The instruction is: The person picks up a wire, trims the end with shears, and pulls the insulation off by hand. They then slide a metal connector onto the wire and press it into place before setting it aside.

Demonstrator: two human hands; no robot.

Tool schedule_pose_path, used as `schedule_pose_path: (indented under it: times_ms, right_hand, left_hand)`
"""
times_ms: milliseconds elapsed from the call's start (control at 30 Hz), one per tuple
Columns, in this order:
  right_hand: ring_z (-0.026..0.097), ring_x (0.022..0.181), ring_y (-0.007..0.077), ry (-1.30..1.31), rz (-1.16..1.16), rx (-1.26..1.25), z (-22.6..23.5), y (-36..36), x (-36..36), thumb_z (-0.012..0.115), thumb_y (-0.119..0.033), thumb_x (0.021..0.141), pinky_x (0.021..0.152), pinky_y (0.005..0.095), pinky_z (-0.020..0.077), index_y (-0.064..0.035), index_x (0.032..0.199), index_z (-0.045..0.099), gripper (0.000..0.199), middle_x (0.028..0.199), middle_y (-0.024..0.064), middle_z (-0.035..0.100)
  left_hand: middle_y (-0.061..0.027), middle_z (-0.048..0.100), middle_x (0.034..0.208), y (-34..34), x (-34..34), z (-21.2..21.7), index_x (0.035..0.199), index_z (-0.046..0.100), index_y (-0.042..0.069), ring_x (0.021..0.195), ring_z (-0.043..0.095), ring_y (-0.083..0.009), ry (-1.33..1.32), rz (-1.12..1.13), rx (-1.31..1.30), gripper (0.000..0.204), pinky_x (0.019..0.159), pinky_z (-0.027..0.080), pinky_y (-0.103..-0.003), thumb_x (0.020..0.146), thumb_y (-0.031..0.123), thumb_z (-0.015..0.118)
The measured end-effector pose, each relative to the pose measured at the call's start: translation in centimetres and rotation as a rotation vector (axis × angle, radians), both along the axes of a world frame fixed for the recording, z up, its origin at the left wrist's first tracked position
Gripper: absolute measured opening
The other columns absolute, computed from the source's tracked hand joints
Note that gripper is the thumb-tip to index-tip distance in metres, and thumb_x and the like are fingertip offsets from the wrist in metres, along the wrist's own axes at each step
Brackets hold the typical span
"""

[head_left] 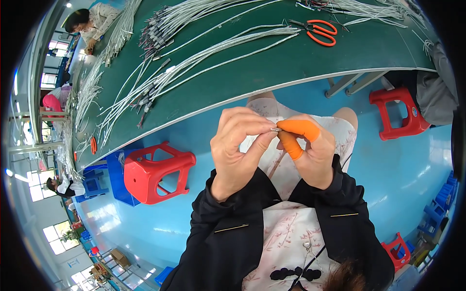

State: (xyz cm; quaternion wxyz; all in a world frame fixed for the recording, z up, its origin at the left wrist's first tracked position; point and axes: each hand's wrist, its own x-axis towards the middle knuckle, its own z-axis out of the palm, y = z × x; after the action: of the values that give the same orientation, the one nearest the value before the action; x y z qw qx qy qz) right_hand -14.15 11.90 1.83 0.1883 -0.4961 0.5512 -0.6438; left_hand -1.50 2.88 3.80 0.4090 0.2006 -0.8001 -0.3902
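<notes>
My left hand [235,150] and my right hand [318,155] meet above my lap, thumb and forefinger of each pinched together. Between the fingertips is a small, light metallic-looking piece [275,129], mostly covered, so its kind cannot be made out. Orange finger covers [303,128] sit on the thumb and forefinger of my right hand; the left fingers are bare. Beyond my hands, a bundle of white cables [208,57] with grey connectors at their left ends lies on the green table [272,60]. Orange-handled scissors [322,32] rest at the cables' right ends.
More cable bundles [187,17] lie toward the table's far side. Red stools [158,172] stand at left and right [400,114], beside the table's edge. A blue bin [116,177] is behind the left stool. A co-worker [92,24] sits at the far left.
</notes>
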Motion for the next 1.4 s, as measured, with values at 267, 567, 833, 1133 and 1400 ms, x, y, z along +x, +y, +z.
schedule_pose_path:
  times_ms: [267, 567, 833, 1133, 1400]
  right_hand:
    - [0.059, 0.057, 0.0124, -0.568, 0.210, 0.206, 1.0, 0.7, 0.1, 0.054, 0.003, 0.087, 0.048, 0.0217, 0.0459, 0.0045, 0.096, 0.054, 0.009, 0.075, 0.0096, 0.061]
    - [0.054, 0.049, 0.0113, -0.892, 0.268, 0.244, 0.8, 0.1, -0.1, 0.054, -0.004, 0.088, 0.044, 0.0211, 0.0422, 0.0031, 0.093, 0.054, 0.008, 0.073, 0.0098, 0.060]
    - [0.054, 0.050, 0.0105, -0.781, 0.245, 0.255, 0.8, 0.1, -0.5, 0.055, -0.003, 0.088, 0.046, 0.0206, 0.0415, 0.0029, 0.092, 0.055, 0.007, 0.072, 0.0090, 0.061]
    - [0.055, 0.058, 0.0074, -0.694, 0.262, 0.286, 1.4, 0.2, 0.3, 0.060, -0.004, 0.086, 0.051, 0.0188, 0.0424, 0.0036, 0.101, 0.054, 0.018, 0.080, 0.0068, 0.061]
    - [0.056, 0.057, 0.0096, -0.704, 0.148, 0.310, 0.9, -0.8, 0.6, 0.060, 0.000, 0.084, 0.051, 0.0196, 0.0425, 0.0049, 0.098, 0.054, 0.016, 0.081, 0.0098, 0.064]
  left_hand:
    - [-0.0022, 0.063, 0.086, 0.4, -0.9, -0.4, 0.081, 0.065, 0.006, 0.080, 0.057, -0.0209, -0.041, 0.260, -0.565, 0.023, 0.073, 0.040, -0.032, 0.059, 0.000, 0.070]
    - [-0.0047, 0.064, 0.086, 0.4, -0.9, -0.3, 0.084, 0.065, 0.004, 0.081, 0.058, -0.0234, -0.134, 0.264, -0.653, 0.017, 0.076, 0.041, -0.034, 0.068, 0.001, 0.071]
    - [-0.0047, 0.065, 0.090, 0.2, -0.4, 0.9, 0.089, 0.065, 0.002, 0.085, 0.058, -0.0245, -0.032, 0.193, -0.038, 0.023, 0.076, 0.044, -0.034, 0.067, 0.001, 0.073]
    - [-0.0042, 0.066, 0.084, 0.3, 0.1, -0.1, 0.087, 0.065, 0.003, 0.081, 0.058, -0.0230, -0.024, 0.095, 0.002, 0.021, 0.074, 0.044, -0.033, 0.067, 0.002, 0.074]
    - [-0.0010, 0.062, 0.078, 0.7, -0.7, -0.7, 0.081, 0.066, 0.007, 0.074, 0.058, -0.0185, -0.121, 0.466, -0.648, 0.018, 0.070, 0.038, -0.030, 0.065, 0.005, 0.076]
